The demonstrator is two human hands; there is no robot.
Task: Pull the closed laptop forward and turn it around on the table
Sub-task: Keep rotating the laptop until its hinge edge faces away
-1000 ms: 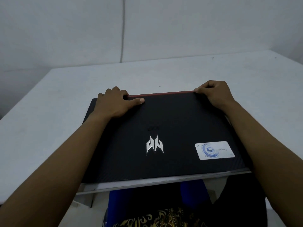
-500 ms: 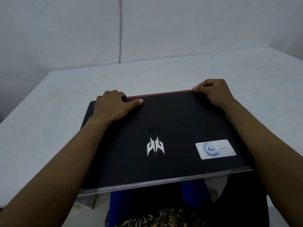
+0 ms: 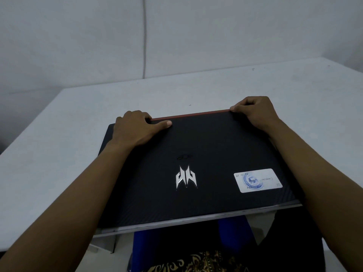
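A closed black laptop (image 3: 206,154) lies flat at the near edge of the white table (image 3: 59,144), its front edge level with the table's rim. The lid carries a silver logo and a white sticker at the right. A red strip runs along its far edge. My left hand (image 3: 135,128) grips the far left corner, fingers curled over the back edge and thumb flat on the lid. At the far right corner my right hand (image 3: 255,112) is hooked over the same edge.
A pale wall stands behind the table with a thin cable (image 3: 145,36) running down it. Bare tabletop lies beyond and to both sides of the laptop. Below the table edge are my legs in blue fabric (image 3: 233,232) and patterned cloth (image 3: 196,262).
The laptop and both hands have shifted very slightly toward me; the grip at both far corners is unchanged.
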